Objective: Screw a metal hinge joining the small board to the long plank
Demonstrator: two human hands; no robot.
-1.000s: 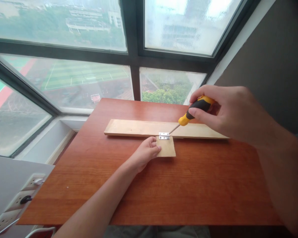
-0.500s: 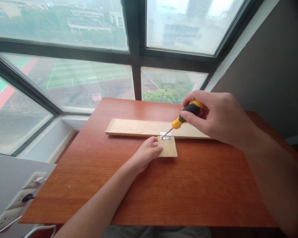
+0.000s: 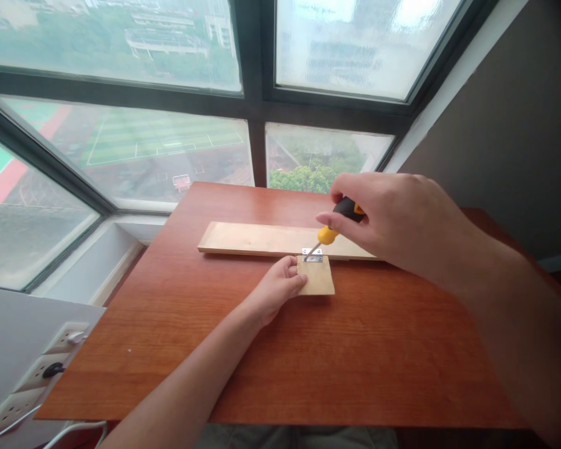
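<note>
A long pale wooden board (image 3: pixel 257 239) lies across the far part of the reddish table (image 3: pixel 336 355). A small wooden block (image 3: pixel 318 280) sits against its near edge, with a small metal hinge (image 3: pixel 312 254) spanning the joint. My left hand (image 3: pixel 277 290) is closed against the block's left edge, fingers curled on it. My right hand (image 3: pixel 387 219) grips a yellow and black screwdriver (image 3: pixel 330 232), whose tip rests on the hinge.
Large windows stand right behind the table's far edge, and a grey wall runs along the right. At the lower left, a white power strip (image 3: pixel 37 374) with a black plug and white cables lies beside the table.
My right hand has moved left and lower with the screwdriver, bringing its tip onto the hinge. My left hand has stayed on the block.
</note>
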